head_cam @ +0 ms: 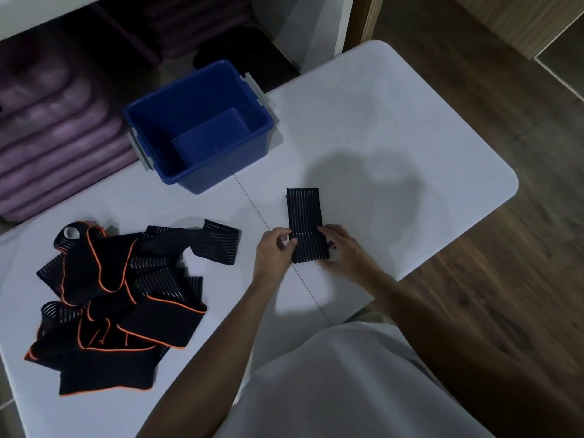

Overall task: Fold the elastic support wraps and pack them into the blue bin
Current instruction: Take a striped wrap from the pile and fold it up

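A black ribbed elastic wrap (305, 213) lies folded into a short strip on the white table (395, 128), its long side pointing away from me. My left hand (273, 251) pinches its near left edge and my right hand (343, 248) pinches its near right edge. The blue bin (256, 137) stands at the table's far edge, upright, with nothing visible inside. A tangled pile of black wraps with orange trim (123, 298) lies on the left part of the table, apart from both hands.
Stacked purple mats (53, 143) fill a low shelf beyond the table on the left. A seam (268, 222) runs across the tabletop under the wrap. Wooden floor (505, 263) lies to the right. The bin has grey latch handles (139, 150).
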